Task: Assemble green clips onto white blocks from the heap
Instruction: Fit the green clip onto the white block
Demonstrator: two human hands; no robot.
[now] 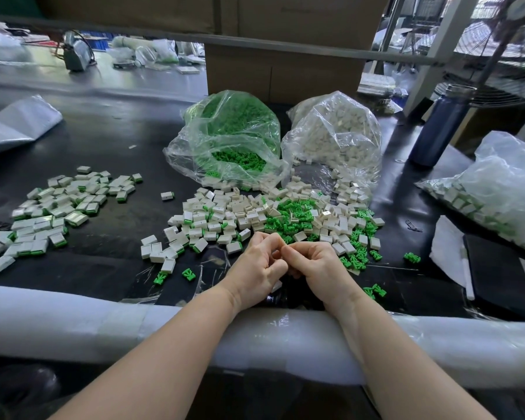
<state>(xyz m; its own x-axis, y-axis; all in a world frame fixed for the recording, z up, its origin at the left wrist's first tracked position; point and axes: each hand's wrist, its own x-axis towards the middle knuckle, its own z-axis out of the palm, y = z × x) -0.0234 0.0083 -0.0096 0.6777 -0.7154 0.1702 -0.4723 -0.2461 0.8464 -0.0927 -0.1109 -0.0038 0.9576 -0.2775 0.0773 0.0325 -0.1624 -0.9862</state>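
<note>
Where the padded white edge of the worktop meets the person's forearms, both wrists rest across it, and the two hands come together just beyond. Left hand: fingers curled, tips meeting those of the right hand, which is curled likewise. A sliver of white shows under the left palm, but what either grip is clamped on is hidden between the fingers (I cannot tell whether it is a block, a clip, or both).

Loose green clips lie on the dark surface to either side of the hands. Just past the knuckles sits the heap, white blocks and green clips mixed, the green densest towards its right half. To the left, well apart from the heap, a spread of finished pieces lies flat, each white with a green edge showing.

Behind the heap, two clear bags stand side by side, touching: bag of green clips on the left, mouth open towards the heap; bag of white blocks on the right. A dark blue bottle stands upright further right. At the right edge, another clear bag holds white-and-green pieces. Cardboard cartons close off the back.
</note>
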